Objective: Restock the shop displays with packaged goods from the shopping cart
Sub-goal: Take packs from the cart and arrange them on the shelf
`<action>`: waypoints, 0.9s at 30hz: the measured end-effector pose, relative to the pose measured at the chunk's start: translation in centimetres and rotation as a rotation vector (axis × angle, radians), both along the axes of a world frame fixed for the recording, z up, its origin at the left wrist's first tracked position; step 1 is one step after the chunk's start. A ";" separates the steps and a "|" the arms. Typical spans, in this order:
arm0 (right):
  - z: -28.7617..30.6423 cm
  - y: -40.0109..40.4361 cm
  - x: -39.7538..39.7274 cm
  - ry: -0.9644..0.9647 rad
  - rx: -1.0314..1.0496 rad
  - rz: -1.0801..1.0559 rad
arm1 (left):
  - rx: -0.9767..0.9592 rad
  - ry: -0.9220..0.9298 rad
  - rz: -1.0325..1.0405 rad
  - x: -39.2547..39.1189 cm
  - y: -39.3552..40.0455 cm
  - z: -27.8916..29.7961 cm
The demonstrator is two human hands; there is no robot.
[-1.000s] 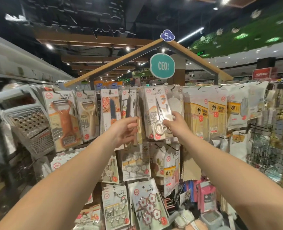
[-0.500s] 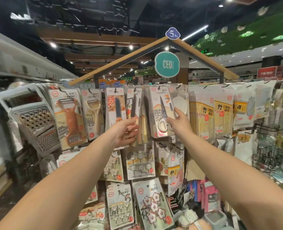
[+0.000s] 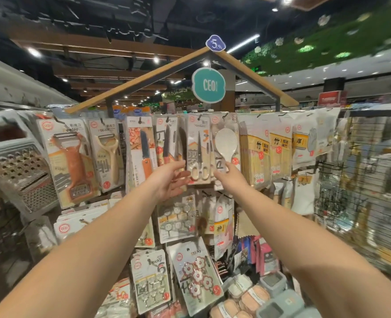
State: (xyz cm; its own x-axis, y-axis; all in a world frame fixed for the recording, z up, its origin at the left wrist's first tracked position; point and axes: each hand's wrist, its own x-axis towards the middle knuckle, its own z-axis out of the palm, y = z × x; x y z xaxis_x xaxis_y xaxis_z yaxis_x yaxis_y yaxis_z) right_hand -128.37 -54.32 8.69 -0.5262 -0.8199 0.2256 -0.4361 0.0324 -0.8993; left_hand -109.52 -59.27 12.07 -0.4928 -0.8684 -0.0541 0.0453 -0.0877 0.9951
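Observation:
A carded scissors pack [image 3: 199,143] hangs flat on a hook in the top row of the display stand [image 3: 144,75]. A white rice paddle pack [image 3: 226,143] hangs right beside it. My left hand [image 3: 170,181] hovers with relaxed, spread fingers just left of the scissors pack's lower corner and holds nothing. My right hand [image 3: 230,177] reaches up from the right, its fingertips touching the lower edge between the scissors pack and the paddle pack. No shopping cart is in view.
Knife packs [image 3: 141,148], peeler packs [image 3: 68,157] and a steel grater [image 3: 22,175] hang to the left, bamboo packs [image 3: 256,157] and glove packs [image 3: 304,143] to the right. Sticky hook cards [image 3: 196,274] fill lower rows. A wire rack [image 3: 362,203] stands far right, lidded containers [image 3: 272,281] below.
The scissors pack, earlier angled out in my right hand, now hangs flat. My left hand has opened its fingers and shifted right, off the knife packs.

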 end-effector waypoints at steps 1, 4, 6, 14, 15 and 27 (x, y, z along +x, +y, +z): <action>-0.7 1.2 -0.4 -0.008 0.025 -0.020 | -0.005 -0.013 -0.017 -0.4 0.5 -0.3; -2.8 5.2 -1.5 -0.054 0.059 -0.086 | -0.030 -0.085 -0.077 -2.2 1.9 -1.8; -4.3 8.4 -2.4 -0.065 0.097 -0.151 | -0.073 -0.163 -0.149 -4.1 3.4 -3.4; -13.0 24.8 -4.5 -0.205 0.220 -0.464 | -0.106 -0.285 -0.575 -12.7 14.5 -13.3; -14.1 26.7 -4.9 -0.234 0.230 -0.487 | -0.095 -0.282 -0.613 -13.7 16.1 -14.3; -30.3 53.4 -9.1 -0.538 0.356 -0.926 | 0.101 -0.462 -1.092 -25.2 40.2 -30.0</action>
